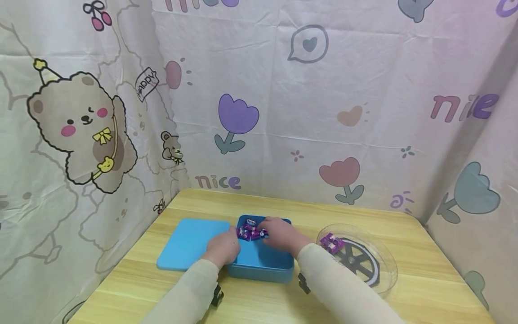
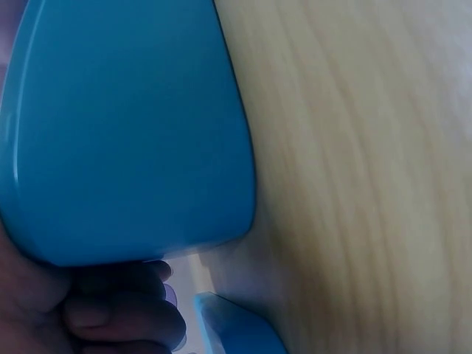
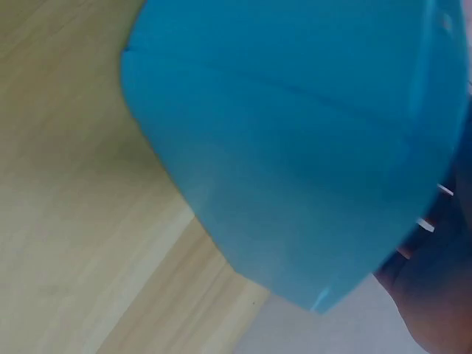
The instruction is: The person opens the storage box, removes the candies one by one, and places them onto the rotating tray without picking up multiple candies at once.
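Note:
A blue open-topped box (image 1: pixel 262 273) stands on the table, with several purple-wrapped candies (image 1: pixel 245 232) at its far left inside. My left hand (image 1: pixel 224 248) grips the left wall, thumb at the rim. Curled fingers (image 2: pixel 122 317) show beside the box wall (image 2: pixel 133 133) in the left wrist view. Over the far right part of the box, my right hand (image 1: pixel 282 235) reaches in and pinches a small wrapped candy (image 1: pixel 263 234) at its fingertips. In the right wrist view the box wall (image 3: pixel 295 147) hides most of that hand.
Left of the box lies a flat light-blue lid (image 1: pixel 190 245). A round clear container (image 1: pixel 390 274) sits on the right, with purple-wrapped candy (image 1: pixel 332 243) in it and a dark spoked pattern at its base. Behind the wooden table (image 1: pixel 421 252) hangs a printed curtain (image 1: pixel 283 90).

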